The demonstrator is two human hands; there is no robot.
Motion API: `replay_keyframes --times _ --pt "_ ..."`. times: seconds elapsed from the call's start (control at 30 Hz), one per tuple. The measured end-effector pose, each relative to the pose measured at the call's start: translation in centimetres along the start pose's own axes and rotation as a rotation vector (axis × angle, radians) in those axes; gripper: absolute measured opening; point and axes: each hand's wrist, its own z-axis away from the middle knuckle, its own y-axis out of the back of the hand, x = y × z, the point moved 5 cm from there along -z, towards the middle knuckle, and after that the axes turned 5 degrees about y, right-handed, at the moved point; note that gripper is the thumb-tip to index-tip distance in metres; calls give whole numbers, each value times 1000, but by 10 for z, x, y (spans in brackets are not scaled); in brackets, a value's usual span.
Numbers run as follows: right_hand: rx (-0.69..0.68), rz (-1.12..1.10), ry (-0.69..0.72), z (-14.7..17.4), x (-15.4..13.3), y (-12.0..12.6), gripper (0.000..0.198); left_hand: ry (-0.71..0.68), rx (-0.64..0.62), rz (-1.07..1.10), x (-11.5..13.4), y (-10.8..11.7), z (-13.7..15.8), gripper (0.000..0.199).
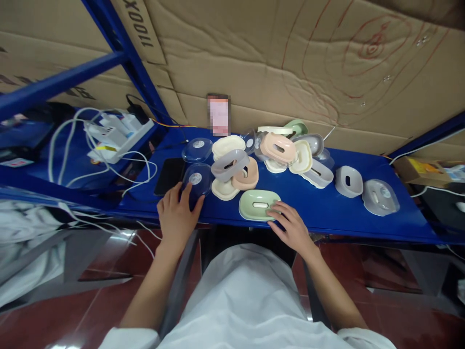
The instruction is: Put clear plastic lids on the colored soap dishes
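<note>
My left hand (177, 213) reaches to the near edge of a clear plastic lid (200, 175) with a round label. Its fingers are spread, and the index finger and thumb touch or nearly touch the lid. At the table's front edge lies a pale green oval soap dish (249, 204) with a slot in its middle. My right hand (290, 228) holds this dish at its right end, fingers over the rim and thumb low at the front. Behind it are a peach dish part (250, 177), a grey slotted one (227, 166) and a cream one (223, 190), heaped together.
More dish parts, including a peach one (278, 147), are piled at the back. A grey base (349, 182) and a clear-lidded dish (380, 198) stand right. A dark phone-like slab (169, 176) lies left, near a cabled power strip (127, 140). Cardboard (254, 63) backs the blue table (363, 225).
</note>
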Motion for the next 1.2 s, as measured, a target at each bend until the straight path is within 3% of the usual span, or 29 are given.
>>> replay_keyframes --times 0.2,0.47,0.6,0.83,0.93,1.07,1.2 --pt "13 18 -14 0 -1 -1 34 44 21 -67 -9 10 3 63" --pt "22 12 -24 -1 -2 -1 33 -75 -23 1 3 4 8 56" --pt "34 -30 -24 1 -2 -1 35 -54 41 119 2 8 14 47" --pt "45 -121 -134 1 4 3 40 44 158 499 -1 35 26 37" --pt "19 -171 -216 2 9 3 65 -145 131 605 27 33 26 42" --pt "62 -196 -231 5 12 4 95 -539 -74 666 80 11 20 44" --pt "52 -204 -218 5 12 3 93 -680 -248 698 111 -12 12 46"
